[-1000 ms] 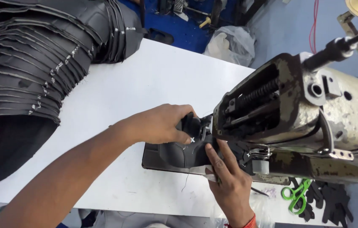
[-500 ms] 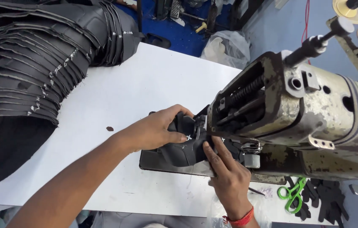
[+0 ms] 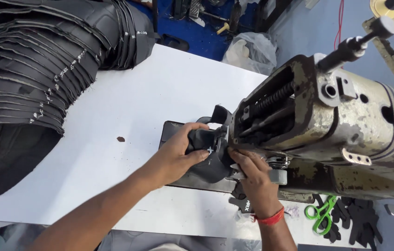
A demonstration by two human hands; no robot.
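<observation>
Shifted slightly since the earlier frame, the black leather piece (image 3: 208, 155) sits under the sewing machine (image 3: 327, 125) head, near the white table's (image 3: 127, 107) front edge. Left hand (image 3: 178, 155) curls around it, gripping; right hand (image 3: 250, 174) presses it with flat fingers. Stacked black leather pieces (image 3: 29, 69) fill the far-left corner; green scissors (image 3: 320, 214) lie right.

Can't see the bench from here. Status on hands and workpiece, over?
Left hand grips the black piece at the sewing machine. Right hand presses its near edge by the needle area. Green scissors lie aside, nothing blocking.
</observation>
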